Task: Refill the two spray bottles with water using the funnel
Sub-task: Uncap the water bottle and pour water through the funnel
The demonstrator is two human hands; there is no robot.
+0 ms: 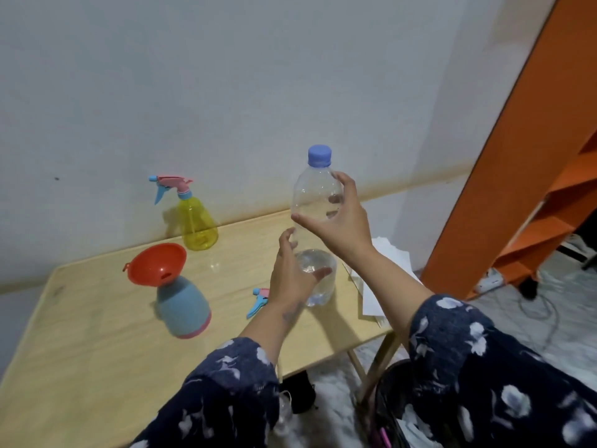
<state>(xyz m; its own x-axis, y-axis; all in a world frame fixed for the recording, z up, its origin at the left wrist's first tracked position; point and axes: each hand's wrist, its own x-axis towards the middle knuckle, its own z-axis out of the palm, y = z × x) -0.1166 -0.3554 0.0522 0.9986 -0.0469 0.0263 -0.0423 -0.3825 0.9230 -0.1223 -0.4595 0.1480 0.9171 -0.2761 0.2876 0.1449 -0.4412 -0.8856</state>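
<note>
- Gripping the upright water bottle [316, 202], capped: right hand [339, 218] high, left hand [290, 273] low.
- Funnel [157, 262] sits in blue bottle [184, 305] on table [97, 318], left of both hands; left hand nearer.

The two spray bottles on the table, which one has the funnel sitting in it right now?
The blue spray bottle with the pink base, nearer the camera: the orange funnel sits in its open neck. The yellow spray bottle by the wall keeps its pink trigger head on.

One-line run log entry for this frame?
right hand: gripping capped water bottle | left hand: at bottle base | funnel: in blue spray bottle | pour: not started
</note>
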